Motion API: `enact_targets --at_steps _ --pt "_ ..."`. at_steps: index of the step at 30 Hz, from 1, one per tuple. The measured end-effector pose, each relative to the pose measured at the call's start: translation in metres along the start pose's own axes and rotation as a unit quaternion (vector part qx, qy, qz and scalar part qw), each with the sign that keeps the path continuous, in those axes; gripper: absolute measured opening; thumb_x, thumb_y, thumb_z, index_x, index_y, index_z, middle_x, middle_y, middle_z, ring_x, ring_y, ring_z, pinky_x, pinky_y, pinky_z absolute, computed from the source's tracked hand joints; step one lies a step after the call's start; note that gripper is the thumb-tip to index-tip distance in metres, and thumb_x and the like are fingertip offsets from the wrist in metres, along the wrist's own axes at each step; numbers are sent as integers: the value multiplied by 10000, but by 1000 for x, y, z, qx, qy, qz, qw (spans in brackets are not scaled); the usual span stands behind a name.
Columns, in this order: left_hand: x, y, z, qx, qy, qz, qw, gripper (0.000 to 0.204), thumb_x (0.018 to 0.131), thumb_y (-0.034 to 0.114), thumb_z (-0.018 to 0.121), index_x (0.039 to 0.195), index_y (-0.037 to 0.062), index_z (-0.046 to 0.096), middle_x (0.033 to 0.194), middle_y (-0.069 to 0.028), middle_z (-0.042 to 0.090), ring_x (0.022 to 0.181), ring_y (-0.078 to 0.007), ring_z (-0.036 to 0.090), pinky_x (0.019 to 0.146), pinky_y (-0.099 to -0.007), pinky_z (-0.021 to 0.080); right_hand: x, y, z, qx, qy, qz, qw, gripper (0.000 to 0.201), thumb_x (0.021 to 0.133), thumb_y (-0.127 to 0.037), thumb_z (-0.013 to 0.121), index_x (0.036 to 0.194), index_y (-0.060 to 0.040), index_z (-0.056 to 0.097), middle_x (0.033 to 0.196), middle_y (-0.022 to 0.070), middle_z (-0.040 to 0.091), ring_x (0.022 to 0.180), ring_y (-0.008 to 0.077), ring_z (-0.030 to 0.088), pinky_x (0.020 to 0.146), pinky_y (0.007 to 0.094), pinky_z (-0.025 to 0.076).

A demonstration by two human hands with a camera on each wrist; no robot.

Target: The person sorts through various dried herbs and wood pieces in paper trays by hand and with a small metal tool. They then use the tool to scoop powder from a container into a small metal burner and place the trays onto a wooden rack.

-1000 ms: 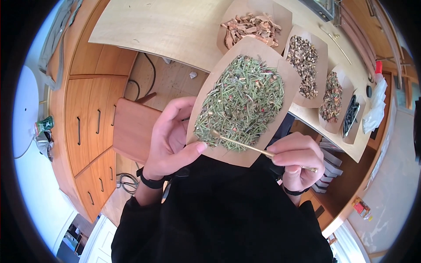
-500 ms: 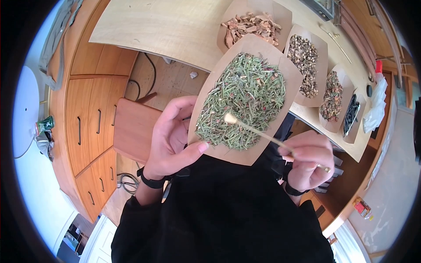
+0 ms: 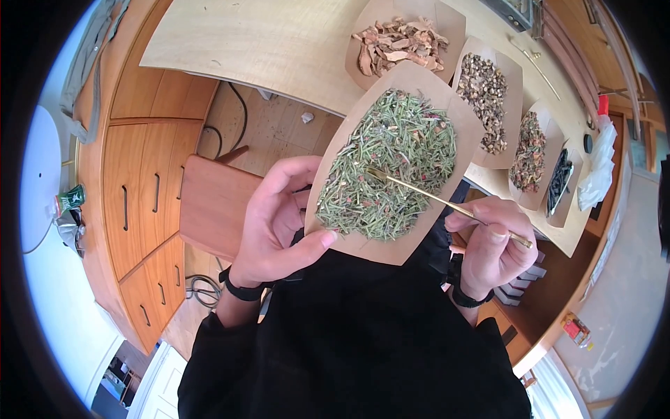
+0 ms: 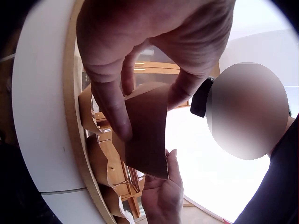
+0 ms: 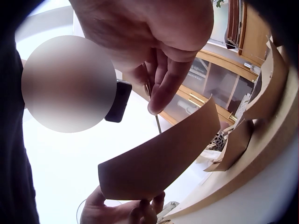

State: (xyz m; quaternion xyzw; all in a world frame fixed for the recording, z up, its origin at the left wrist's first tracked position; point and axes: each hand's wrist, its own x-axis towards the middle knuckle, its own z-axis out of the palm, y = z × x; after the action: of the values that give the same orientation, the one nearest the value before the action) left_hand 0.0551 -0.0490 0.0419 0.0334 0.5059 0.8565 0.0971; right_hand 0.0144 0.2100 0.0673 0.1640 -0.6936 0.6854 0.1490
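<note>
A brown paper tray (image 3: 466, 119) of chopped green dried herbs (image 3: 398, 157) is held up in front of the body. My left hand (image 3: 283, 223) grips its near left corner, thumb on the rim and fingers beneath; the left wrist view shows those fingers on the tray's outer side (image 4: 147, 130). Between thumb and fingers, my right hand (image 3: 495, 244) pinches a thin brass spoon (image 3: 440, 200), whose small tip lies on the herbs near their middle. In the right wrist view the tray's wall (image 5: 159, 158) hides the spoon's tip.
On the wooden table (image 3: 237, 35) behind stand trays of brown slices (image 3: 398, 49), dark chopped pieces (image 3: 481, 87), reddish mixed herbs (image 3: 528, 153) and black strips (image 3: 560, 183). A brass tool (image 3: 536, 68) and a white plastic bag (image 3: 597, 171) lie nearby. A stool (image 3: 216, 206) stands below left.
The spoon's tip has moved from the herbs' near left part up toward their middle, and my right hand has shifted right. The held tray has moved slightly right.
</note>
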Motion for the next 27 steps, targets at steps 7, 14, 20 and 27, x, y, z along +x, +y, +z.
enact_targets --at_steps 7,14,20,27 --pt "-1 -1 -1 0 2 -1 1000 689 830 -49 705 1431 -62 368 1357 -184 521 1220 -214 569 1024 -356 491 -1 2 3 41 42 97 994 254 1025 -157 600 969 89 627 804 207 702 619 249 701 571 315 594" --pt "-1 -1 2 -16 12 -2 1000 690 828 -43 715 1427 -56 372 1367 -186 516 1224 -220 572 1026 -360 489 1 6 -4 72 38 143 986 286 1066 -168 519 995 96 602 781 211 688 625 244 700 562 335 607" --pt "1 0 2 8 1 1 1000 692 822 -58 701 1429 -58 370 1356 -179 521 1213 -214 574 1020 -357 490 1 7 -3 104 49 164 980 279 1060 -164 529 1002 97 604 779 214 690 621 255 700 548 341 609" --pt "-1 -1 3 2 12 -6 1000 691 817 -62 695 1428 -60 371 1340 -174 529 1208 -206 573 1018 -351 489 1 7 -8 132 53 142 980 303 1070 -202 511 1010 84 591 776 233 687 592 260 680 530 342 595"
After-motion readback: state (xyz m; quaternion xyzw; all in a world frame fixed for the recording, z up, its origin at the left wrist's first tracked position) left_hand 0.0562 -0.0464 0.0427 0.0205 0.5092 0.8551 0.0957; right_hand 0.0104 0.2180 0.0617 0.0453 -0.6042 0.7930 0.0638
